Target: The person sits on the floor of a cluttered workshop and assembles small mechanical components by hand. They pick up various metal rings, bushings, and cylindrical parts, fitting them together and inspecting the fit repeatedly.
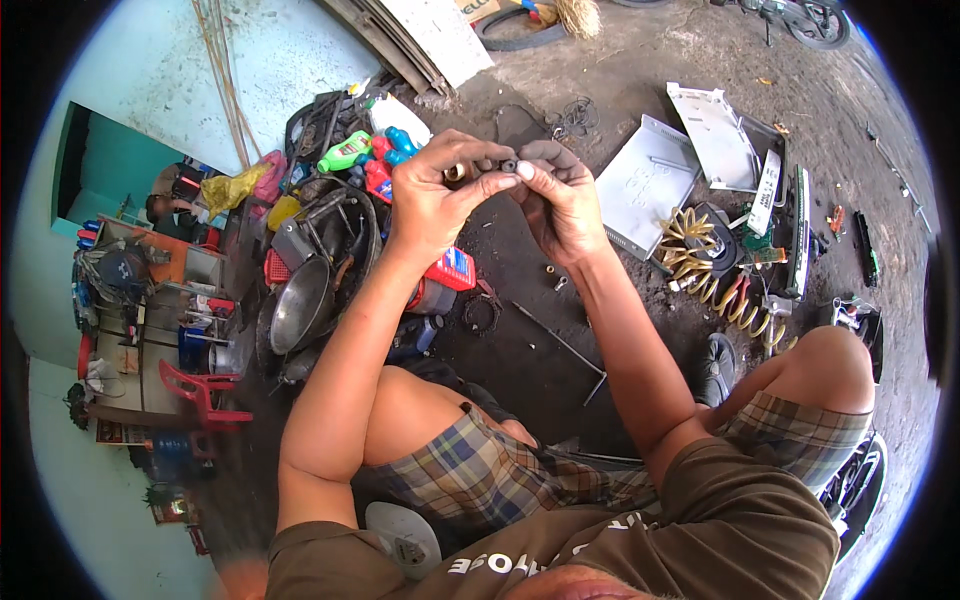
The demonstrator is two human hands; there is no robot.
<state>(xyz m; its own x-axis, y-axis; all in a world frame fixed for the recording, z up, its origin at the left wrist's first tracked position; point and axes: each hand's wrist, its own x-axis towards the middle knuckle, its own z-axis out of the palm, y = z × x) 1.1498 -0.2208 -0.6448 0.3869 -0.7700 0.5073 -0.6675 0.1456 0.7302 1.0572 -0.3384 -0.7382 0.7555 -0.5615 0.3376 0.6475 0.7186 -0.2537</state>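
Note:
In front of my chest, a small dark cylindrical piece with a hole in its end point(509, 166) is pinched between the fingertips of both hands. My left hand point(435, 195) closes thumb and fingers on its left side. A gold-coloured ring-like piece point(455, 172) shows among the left fingers; whether it is worn or held I cannot tell. My right hand point(562, 205) grips the dark piece from the other side, its fingertips blackened. Below the hands, two small metal fittings point(557, 280) and a long T-handle wrench point(562, 345) lie on the dark ground.
To the right lie grey metal panels point(640, 190), a coiled yellow hose point(735, 305) and circuit-board parts. On the left are a heap with bottles point(345, 152), a round metal pan point(300, 305) and a red plastic chair point(205, 395). A tyre point(520, 35) lies at the far side.

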